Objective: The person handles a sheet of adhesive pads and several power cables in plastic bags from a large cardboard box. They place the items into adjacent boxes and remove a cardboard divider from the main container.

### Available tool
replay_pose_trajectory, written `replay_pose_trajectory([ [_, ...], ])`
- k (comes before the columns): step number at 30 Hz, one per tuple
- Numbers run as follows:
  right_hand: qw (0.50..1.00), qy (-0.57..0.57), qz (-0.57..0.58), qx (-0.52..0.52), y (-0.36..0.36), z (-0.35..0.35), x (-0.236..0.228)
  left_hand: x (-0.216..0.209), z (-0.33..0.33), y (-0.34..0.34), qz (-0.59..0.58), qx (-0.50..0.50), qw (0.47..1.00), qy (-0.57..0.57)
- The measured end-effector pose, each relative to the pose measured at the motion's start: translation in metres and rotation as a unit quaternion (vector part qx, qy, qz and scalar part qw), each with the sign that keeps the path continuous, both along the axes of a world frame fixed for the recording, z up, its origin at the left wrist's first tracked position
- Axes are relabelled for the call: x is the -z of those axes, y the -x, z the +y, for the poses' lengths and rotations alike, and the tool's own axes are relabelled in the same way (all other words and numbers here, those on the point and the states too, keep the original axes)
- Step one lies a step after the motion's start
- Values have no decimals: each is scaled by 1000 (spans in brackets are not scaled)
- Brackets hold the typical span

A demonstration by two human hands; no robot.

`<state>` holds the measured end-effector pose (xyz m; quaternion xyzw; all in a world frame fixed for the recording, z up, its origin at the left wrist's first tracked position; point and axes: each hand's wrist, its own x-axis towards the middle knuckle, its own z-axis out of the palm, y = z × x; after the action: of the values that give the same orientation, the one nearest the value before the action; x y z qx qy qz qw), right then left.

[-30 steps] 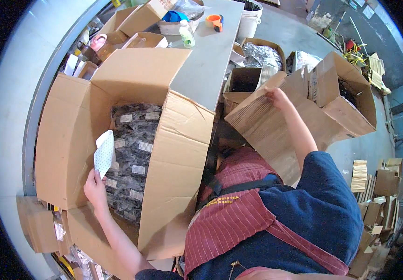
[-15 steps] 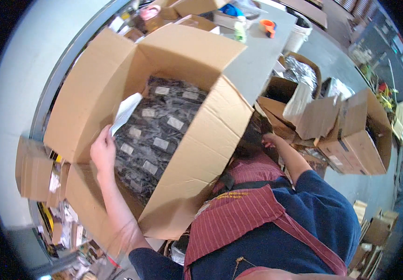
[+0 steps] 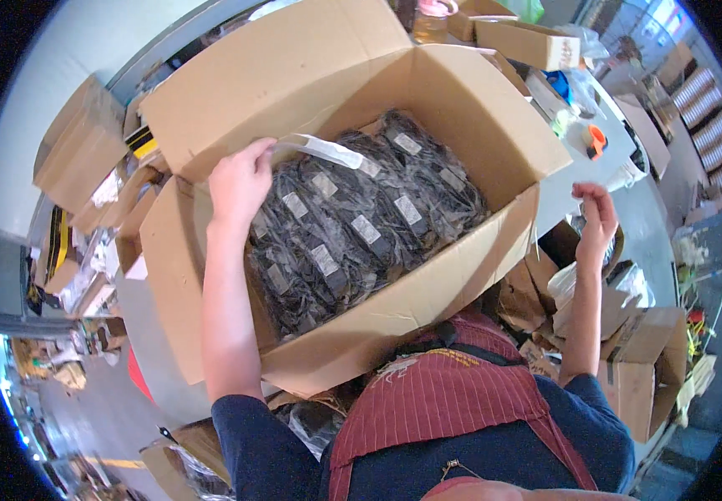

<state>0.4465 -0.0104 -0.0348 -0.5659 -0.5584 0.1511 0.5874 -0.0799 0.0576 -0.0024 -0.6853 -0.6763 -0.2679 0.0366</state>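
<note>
A large open cardboard box [image 3: 394,305] stands in front of me. Inside lie several clear plastic bags of black corded items [image 3: 352,225], many with white labels. Over the box's left part, my left hand [image 3: 244,182] is closed on a white paper sheet [image 3: 327,150], seen nearly edge-on above the bags. My right hand [image 3: 596,219] is raised beyond the box's right side, apart from it. Its fingers are loosely bent, and I see nothing in them.
An orange tape dispenser [image 3: 597,142] sits on the grey table at the right. More cartons [image 3: 640,367] and plastic-filled boxes stand to the right below. Another carton [image 3: 81,150] stands at the left, near scattered packaging. A small carton [image 3: 528,43] lies beyond the box.
My right hand has risen from low beside the box to the right of it. My left hand still holds the paper, now farther over the bags. The view has turned.
</note>
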Motion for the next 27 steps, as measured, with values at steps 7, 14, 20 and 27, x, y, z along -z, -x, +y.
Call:
replay_pose_trajectory([
  [7, 859, 241, -54, -448, 158, 115, -49, 12, 3, -13, 37, 62, 997, -5],
  [14, 712, 492, -109, -489, 264, 201, -2, 20, -4, -16, 29, 65, 996, -59],
  [20, 721, 428, 192, -510, 287, 208, 17, 17, -6, -23, -64, 176, 982, 2],
  [27, 798, 330, 113, -492, 262, 220, 1, 5, 0, 4, -171, 136, 970, 111],
])
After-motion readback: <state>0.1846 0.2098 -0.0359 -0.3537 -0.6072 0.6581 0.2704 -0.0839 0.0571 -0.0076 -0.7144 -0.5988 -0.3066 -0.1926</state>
